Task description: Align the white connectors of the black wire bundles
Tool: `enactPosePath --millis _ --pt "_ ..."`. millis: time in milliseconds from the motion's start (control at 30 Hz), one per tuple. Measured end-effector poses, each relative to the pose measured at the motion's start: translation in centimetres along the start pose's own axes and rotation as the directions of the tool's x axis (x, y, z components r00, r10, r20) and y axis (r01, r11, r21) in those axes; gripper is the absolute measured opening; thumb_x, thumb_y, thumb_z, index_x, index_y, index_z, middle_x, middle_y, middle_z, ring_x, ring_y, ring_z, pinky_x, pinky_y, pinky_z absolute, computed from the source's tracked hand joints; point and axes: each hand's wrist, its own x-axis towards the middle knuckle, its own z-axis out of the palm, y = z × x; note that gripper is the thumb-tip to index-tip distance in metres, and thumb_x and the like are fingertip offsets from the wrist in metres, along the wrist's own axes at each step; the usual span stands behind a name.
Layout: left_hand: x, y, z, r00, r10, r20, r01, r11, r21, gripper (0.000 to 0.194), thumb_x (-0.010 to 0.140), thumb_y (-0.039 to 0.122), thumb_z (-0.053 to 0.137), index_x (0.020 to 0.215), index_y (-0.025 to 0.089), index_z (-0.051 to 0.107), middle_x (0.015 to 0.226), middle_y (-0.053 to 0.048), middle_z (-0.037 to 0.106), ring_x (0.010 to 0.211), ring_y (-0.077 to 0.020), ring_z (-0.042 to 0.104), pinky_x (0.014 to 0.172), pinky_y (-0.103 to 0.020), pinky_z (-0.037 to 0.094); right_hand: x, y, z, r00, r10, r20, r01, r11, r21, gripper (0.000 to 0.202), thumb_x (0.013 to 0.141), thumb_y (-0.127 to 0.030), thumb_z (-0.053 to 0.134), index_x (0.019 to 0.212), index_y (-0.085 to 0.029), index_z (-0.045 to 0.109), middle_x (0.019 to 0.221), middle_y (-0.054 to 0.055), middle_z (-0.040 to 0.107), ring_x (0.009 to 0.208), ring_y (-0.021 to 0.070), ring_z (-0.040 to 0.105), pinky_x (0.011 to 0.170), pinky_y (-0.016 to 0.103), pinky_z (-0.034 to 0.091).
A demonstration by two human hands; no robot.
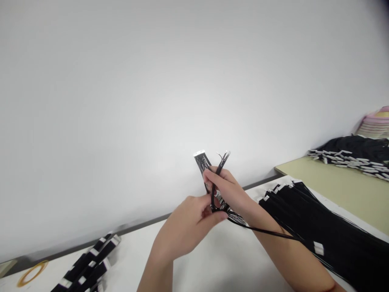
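Both hands grip one black wire harness (215,184) in front of the wall, above the white table. My left hand (193,221) pinches a loop of its wires between thumb and fingers. Higher and to the right, my right hand (223,186) is closed around the upper part of the bundle. A white connector (199,153) tops a flat row of wires at the upper left. Loose wire ends with small pale tips (226,155) stick up beside it. From the loop, wires trail right beneath my right forearm toward a pile of black harnesses (322,231).
Folded black harnesses with white connectors (91,263) lie at the lower left, near a yellow-orange ring (32,273). At the right, a pale yellow-green surface (331,176) carries more stacked harnesses (358,152) and a pink striped object (375,123). The wall (152,101) stands behind the table.
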Motion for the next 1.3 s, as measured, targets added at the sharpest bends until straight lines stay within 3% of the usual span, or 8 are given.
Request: enactPosePath --millis 167,367,667,800,900,1067,1133,1300 --pt "-0.6 0.4 1.5 0.999 0.036 0.039 -0.043 0.983 0.181 0.031 0.079 0.052 0.053 0.074 0.022 0.053 0.064 0.003 0.055 0.055 -0.0125 0.045 0.046 -0.025 0.025 0.5 -0.1 -0.3 1.0 -0.017 -0.007 0.017 0.992 0.122 0.031 0.084 -0.042 0.055 0.067 -0.017 0.05 0.06 -0.004 0.04 0.052 0.0073 0.042 0.056 0.021 0.046" --pt "-0.7 0.5 3.4 0.99 0.115 0.076 -0.132 0.945 0.3 0.023 0.076 0.048 0.06 0.076 0.025 0.057 0.065 0.005 0.058 0.057 -0.0124 0.048 0.047 -0.025 0.022 0.9 0.4 -0.7 0.999 -0.025 0.034 0.017 0.978 0.21 0.028 0.083 -0.044 0.059 0.075 -0.016 0.056 0.063 -0.005 0.04 0.051 0.0067 0.041 0.064 0.027 0.049" --pt "-2.6 0.9 -0.6 0.985 0.157 0.077 -0.169 0.969 0.178 0.034 0.087 0.038 0.048 0.059 0.019 0.044 0.049 0.006 0.041 0.048 -0.0083 0.033 0.047 -0.023 0.024 1.1 0.6 -0.6 0.991 -0.08 0.109 0.063 0.987 0.148 0.022 0.086 -0.039 0.056 0.086 -0.017 0.056 0.054 -0.007 0.038 0.053 0.0093 0.049 0.068 0.031 0.05" --pt "-3.2 0.3 -2.3 0.97 0.211 -0.121 -0.208 0.977 0.037 0.035 0.09 0.034 0.042 0.06 0.019 0.049 0.049 0.005 0.045 0.046 -0.0073 0.035 0.047 -0.022 0.028 1.2 1.0 -0.7 0.981 -0.024 0.191 0.004 0.994 0.106 0.022 0.085 -0.039 0.057 0.088 -0.017 0.053 0.051 -0.008 0.04 0.049 0.0103 0.05 0.064 0.032 0.05" --pt "-3.1 -0.3 -2.9 0.918 0.186 -0.349 -0.19 0.982 0.024 0.032 0.09 0.035 0.042 0.065 0.02 0.058 0.045 0.005 0.044 0.042 -0.0075 0.036 0.043 -0.021 0.028 1.1 1.2 -0.8 0.976 0.029 0.216 -0.025 0.999 -0.021 0.02 0.086 -0.037 0.054 0.093 -0.018 0.052 0.053 -0.007 0.045 0.052 0.0112 0.052 0.061 0.028 0.047" --pt "-2.6 -0.8 -3.2 0.724 0.036 -0.689 -0.041 0.999 0.009 0.021 0.083 0.037 0.053 0.08 0.022 0.067 0.04 0.007 0.041 0.037 -0.0081 0.042 0.041 -0.02 0.037 0.3 0.3 -1.0 0.934 0.145 0.327 -0.024 0.937 -0.347 0.018 0.091 -0.03 0.043 0.103 -0.019 0.051 0.06 -0.004 0.053 0.058 0.0118 0.053 0.061 0.025 0.041" --pt "-2.3 -1.0 -3.3 0.674 -0.013 -0.738 0.021 1.0 0.002 0.02 0.081 0.038 0.055 0.081 0.023 0.069 0.039 0.007 0.041 0.035 -0.008 0.041 0.039 -0.02 0.036 0.0 -0.3 -1.0 0.905 0.172 0.389 0.013 0.904 -0.428 0.018 0.091 -0.028 0.041 0.104 -0.019 0.05 0.061 -0.003 0.055 0.057 0.0115 0.051 0.057 0.024 0.038" --pt "-1.3 -1.5 -4.1 0.693 -0.085 -0.716 0.097 0.995 -0.024 0.027 0.081 0.043 0.053 0.082 0.022 0.069 0.047 0.005 0.049 0.036 -0.0084 0.042 0.037 -0.019 0.037 -0.5 -1.1 -0.9 0.815 0.22 0.536 0.092 0.865 -0.494 0.014 0.088 -0.021 0.043 0.101 -0.02 0.048 0.061 -0.004 0.054 0.057 0.0111 0.049 0.054 0.022 0.037"
